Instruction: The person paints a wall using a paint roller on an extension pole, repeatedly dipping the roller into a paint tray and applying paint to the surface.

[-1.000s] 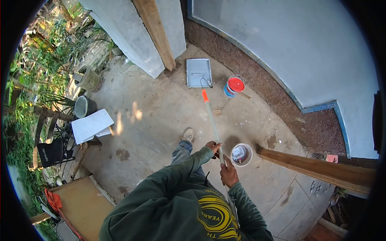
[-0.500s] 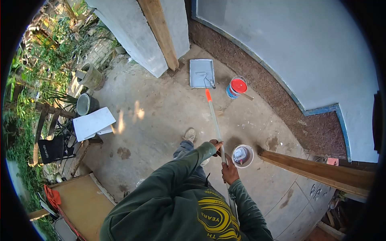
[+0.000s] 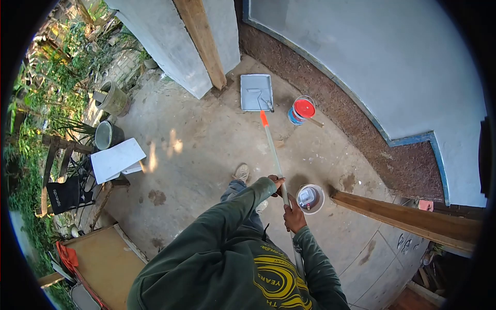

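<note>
A long pale pole [image 3: 273, 147] with an orange end runs from beside my body out to a roller frame at the paint tray [image 3: 245, 93]. My left hand [image 3: 278, 185] is wrapped round the pole above my right hand [image 3: 294, 217], which also grips it, lower down and nearer my body. The roller [image 3: 267, 105] lies in the grey-painted tray, at its near right part. To the right of the tray stands a paint can with a red lid [image 3: 305, 108], and a stick or brush handle juts out beside it. A white bucket [image 3: 321, 204] with a container inside is just right of my hands.
A wooden post [image 3: 199, 41] stands against a pale pillar at the top. Another wooden beam [image 3: 403, 216] lies across the right. A grey wall [image 3: 361, 62] curves along the upper right. At left are a white board [image 3: 116, 157], pots and a chair; a brown panel [image 3: 108, 258] is lower left.
The roller has shifted slightly within the tray towards its near right side. The whole view has moved a little, and both hands still hold the pole.
</note>
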Motion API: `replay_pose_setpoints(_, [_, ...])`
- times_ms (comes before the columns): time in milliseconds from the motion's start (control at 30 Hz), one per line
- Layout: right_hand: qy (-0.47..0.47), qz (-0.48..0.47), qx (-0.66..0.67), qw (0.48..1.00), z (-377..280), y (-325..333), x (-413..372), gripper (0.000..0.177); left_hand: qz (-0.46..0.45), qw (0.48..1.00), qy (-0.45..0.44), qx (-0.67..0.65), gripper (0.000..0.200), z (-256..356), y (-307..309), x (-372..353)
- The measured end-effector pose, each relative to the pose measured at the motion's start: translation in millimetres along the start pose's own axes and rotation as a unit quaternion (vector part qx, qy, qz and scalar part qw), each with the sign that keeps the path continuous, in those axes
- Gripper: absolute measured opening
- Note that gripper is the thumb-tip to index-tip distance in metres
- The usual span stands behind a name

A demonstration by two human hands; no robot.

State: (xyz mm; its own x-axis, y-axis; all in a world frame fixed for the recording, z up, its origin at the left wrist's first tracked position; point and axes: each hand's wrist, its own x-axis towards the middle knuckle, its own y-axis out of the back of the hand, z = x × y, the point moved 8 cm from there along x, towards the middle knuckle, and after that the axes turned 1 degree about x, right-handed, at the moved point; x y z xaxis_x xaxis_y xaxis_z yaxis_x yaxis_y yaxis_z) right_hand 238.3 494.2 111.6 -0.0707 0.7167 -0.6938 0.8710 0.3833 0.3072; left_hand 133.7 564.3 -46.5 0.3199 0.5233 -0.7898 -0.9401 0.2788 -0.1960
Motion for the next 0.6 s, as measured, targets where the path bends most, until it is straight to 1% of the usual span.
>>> replay_pose_setpoints(33, [-0.018, -0.005, 0.010, 1.000, 1, 3, -9, 0.048, -0.024, 1.000, 0.003, -0.005, 0.047, -2, -9, -10])
replay_pose_setpoints(100, [-0.022, -0.008, -0.011, 1.000, 6, 6, -29, 0.048, -0.013, 1.000, 0.011, -0.014, 0.051, -11, -25, -36])
replay_pose_setpoints(167, [-0.037, -0.024, -0.018, 0.999, 10, 7, -45, 0.049, -0.016, 0.999, 0.031, -0.029, 0.052, -26, -35, -43])
replay_pose_setpoints(233, [-0.026, -0.021, -0.024, 0.999, 8, 3, -39, 0.049, -0.004, 0.999, 0.028, -0.046, 0.051, -29, -33, -38])
replay_pose_setpoints(300, [-0.018, -0.006, -0.015, 1.000, 2, 0, -24, 0.048, 0.042, 0.996, 0.017, -0.072, 0.049, -25, -18, -24])
replay_pose_setpoints(333, [0.013, 0.007, -0.017, 1.000, 1, -2, -10, 0.048, 0.043, 0.996, 0.004, -0.080, 0.046, -21, -9, -12])
replay_pose_setpoints(367, [0.015, 0.008, -0.015, 1.000, 6, -3, 0, 0.048, 0.052, 0.996, 0.005, -0.072, 0.046, -18, 0, 1])
replay_pose_setpoints(433, [0.027, 0.020, -0.045, 0.998, 2, -3, 11, 0.047, 0.026, 0.999, 0.004, -0.038, 0.046, -12, 5, 10])
replay_pose_setpoints(467, [0.002, 0.008, -0.074, 0.997, 7, -1, 11, 0.049, 0.027, 0.999, 0.005, -0.038, 0.046, -14, 5, 10])
replay_pose_setpoints(567, [-0.022, -0.008, -0.060, 0.998, 24, 6, -11, 0.049, -0.029, 0.999, 0.021, -0.010, 0.049, -16, -20, -16])
replay_pose_setpoints(600, [-0.027, -0.011, -0.061, 0.998, 25, 8, -22, 0.049, -0.027, 0.999, 0.028, -0.020, 0.050, -25, -29, -22])
